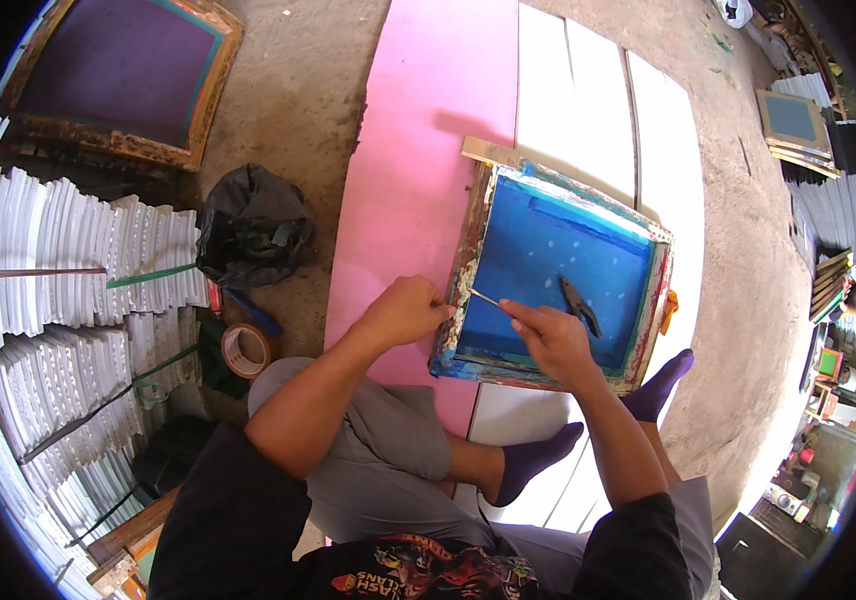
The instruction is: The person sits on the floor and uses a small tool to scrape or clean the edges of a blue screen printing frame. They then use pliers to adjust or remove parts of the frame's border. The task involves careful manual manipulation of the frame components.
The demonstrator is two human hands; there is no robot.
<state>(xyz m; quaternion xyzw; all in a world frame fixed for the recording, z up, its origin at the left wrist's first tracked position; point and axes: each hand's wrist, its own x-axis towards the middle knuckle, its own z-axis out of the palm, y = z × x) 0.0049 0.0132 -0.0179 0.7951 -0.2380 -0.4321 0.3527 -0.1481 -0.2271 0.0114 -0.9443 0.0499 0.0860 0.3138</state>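
Observation:
A wooden screen-printing frame [660, 290] with paint-stained edges and blue mesh [528, 240] lies tilted in front of me. My right hand [556, 345] reaches over its near part, fingers closed on a thin-shafted tool [486, 298] like a screwdriver. The handle is hidden in the hand, and the tip meets the frame's left bar. My left hand [410, 312] is closed beside that same bar, fingertips at its outer edge; whatever it may hold is hidden. Dark pliers [580, 306] rest on the mesh, just right of my right hand.
Pink board [408, 150] and white boards [588, 110] lie under the frame. At left stand tied stacks of white sheets [78, 240], a black plastic bag [253, 225] and a tape roll [248, 350]. Another framed screen [118, 70] lies far left. My socked feet [538, 462] flank the near side.

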